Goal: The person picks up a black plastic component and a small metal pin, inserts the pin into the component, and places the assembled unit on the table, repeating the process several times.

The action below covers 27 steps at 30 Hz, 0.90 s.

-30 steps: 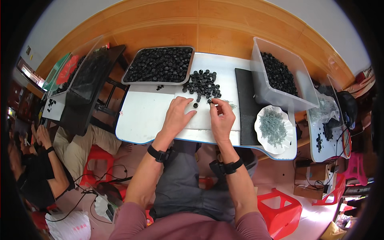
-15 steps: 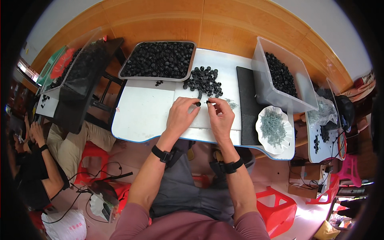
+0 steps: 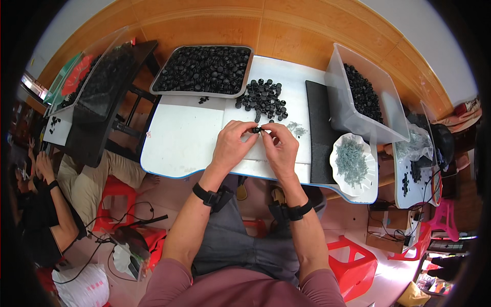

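Over the front of the white table (image 3: 179, 138), my left hand (image 3: 231, 147) pinches a small round black cap (image 3: 255, 130) between thumb and fingertips. Facing it, my right hand (image 3: 282, 151) has its fingertips closed on a tiny dark part held against the cap; its kind is too small to make out. Just beyond my fingers lies a loose pile of black caps (image 3: 263, 97). A few thin grey-green pieces (image 3: 296, 129) are scattered right of my right hand. More of these fill a white scalloped dish (image 3: 338, 180) at the right.
A metal tray (image 3: 204, 94) heaped with black caps sits at the back left. On the right stand a black mat (image 3: 319, 133) and a clear plastic bin (image 3: 381, 123) of black parts. Red stools (image 3: 353, 266) flank me. Another person's arm (image 3: 64, 215) is at far left.
My two hands have come together, bringing the right fingertips' small part up to the cap in my left hand. The whole view has shifted slightly.
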### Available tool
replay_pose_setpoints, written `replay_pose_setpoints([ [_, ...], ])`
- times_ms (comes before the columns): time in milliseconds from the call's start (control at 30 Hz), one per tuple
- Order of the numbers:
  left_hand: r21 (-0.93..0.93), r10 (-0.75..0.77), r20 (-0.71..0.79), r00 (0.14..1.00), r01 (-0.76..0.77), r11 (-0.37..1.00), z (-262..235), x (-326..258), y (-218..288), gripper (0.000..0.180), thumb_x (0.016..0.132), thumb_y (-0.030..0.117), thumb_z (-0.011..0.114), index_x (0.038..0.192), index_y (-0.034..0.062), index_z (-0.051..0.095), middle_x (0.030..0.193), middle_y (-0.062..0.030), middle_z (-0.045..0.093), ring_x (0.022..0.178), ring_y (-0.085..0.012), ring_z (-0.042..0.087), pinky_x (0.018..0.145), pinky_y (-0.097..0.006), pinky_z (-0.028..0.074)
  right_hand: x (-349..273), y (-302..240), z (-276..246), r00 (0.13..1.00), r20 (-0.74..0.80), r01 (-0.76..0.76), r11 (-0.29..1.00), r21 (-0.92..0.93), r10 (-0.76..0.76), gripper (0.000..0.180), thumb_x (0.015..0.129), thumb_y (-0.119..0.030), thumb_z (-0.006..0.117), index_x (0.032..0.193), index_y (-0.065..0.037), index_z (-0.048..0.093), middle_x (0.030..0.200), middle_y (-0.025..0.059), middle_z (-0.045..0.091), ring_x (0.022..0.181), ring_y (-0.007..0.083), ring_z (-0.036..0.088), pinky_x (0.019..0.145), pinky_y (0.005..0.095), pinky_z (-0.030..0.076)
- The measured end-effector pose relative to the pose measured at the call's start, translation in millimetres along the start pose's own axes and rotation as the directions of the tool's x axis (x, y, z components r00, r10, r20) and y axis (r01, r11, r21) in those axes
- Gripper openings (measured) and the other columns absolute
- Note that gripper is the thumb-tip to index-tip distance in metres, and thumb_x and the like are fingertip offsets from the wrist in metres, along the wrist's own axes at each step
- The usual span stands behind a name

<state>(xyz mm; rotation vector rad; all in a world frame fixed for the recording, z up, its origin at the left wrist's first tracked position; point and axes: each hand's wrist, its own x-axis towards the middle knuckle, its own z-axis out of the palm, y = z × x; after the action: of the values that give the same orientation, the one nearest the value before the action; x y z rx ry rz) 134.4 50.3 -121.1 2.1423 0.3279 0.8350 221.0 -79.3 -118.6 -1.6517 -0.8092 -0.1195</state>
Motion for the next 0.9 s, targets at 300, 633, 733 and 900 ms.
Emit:
replay_pose_setpoints([
  [300,0.003,0.019,0.009,1.000,-0.019,1.000,0.8,-0.2,-2.1,0.025,0.085,0.007,0.076,0.110,0.0034,0.076,0.095,-0.0110,0.075,0.090,-0.0264,0.070,0.079,-0.038,0.057,0.8,-0.9,0.5,0.999,0.042,-0.006,1.000,-0.011,0.006,0.012,0.087,0.002,0.074,0.099,-0.001,0.073,0.095,0.0089,0.074,0.066,0.0165,0.064,0.058,0.0288,0.050],
  [633,-0.089,-0.039,0.011,0.999,0.040,0.995,0.1,-1.1,-1.8,0.029,0.087,0.007,0.076,0.116,0.0035,0.075,0.097,-0.0149,0.076,0.088,-0.0258,0.075,0.079,-0.035,0.061,-0.6,1.1,-0.5,0.998,0.046,-0.051,0.998,0.034,0.049,0.012,0.087,0.002,0.075,0.099,-0.002,0.077,0.095,0.0088,0.077,0.072,0.0161,0.070,0.062,0.0272,0.053],
  [733,-0.053,-0.026,0.050,0.998,0.028,0.998,-1.9,-1.8,-6.9,0.031,0.087,0.006,0.076,0.119,0.0046,0.074,0.097,-0.0142,0.076,0.088,-0.0254,0.075,0.079,-0.035,0.061,-0.4,0.3,-0.6,0.998,0.050,-0.048,0.998,0.030,0.046,0.013,0.088,0.002,0.074,0.099,-0.002,0.077,0.095,0.0091,0.077,0.073,0.0165,0.070,0.063,0.0272,0.054],
  [900,-0.097,-0.063,0.061,0.996,0.068,0.993,-0.9,-1.2,-7.5,0.032,0.087,0.006,0.076,0.119,0.0048,0.073,0.097,-0.0144,0.076,0.089,-0.0260,0.076,0.080,-0.035,0.061,0.7,-1.8,-1.3,0.997,0.038,-0.065,0.998,-0.001,0.065,0.012,0.089,0.001,0.074,0.099,-0.001,0.077,0.094,0.0092,0.077,0.073,0.0170,0.070,0.064,0.0278,0.054],
])
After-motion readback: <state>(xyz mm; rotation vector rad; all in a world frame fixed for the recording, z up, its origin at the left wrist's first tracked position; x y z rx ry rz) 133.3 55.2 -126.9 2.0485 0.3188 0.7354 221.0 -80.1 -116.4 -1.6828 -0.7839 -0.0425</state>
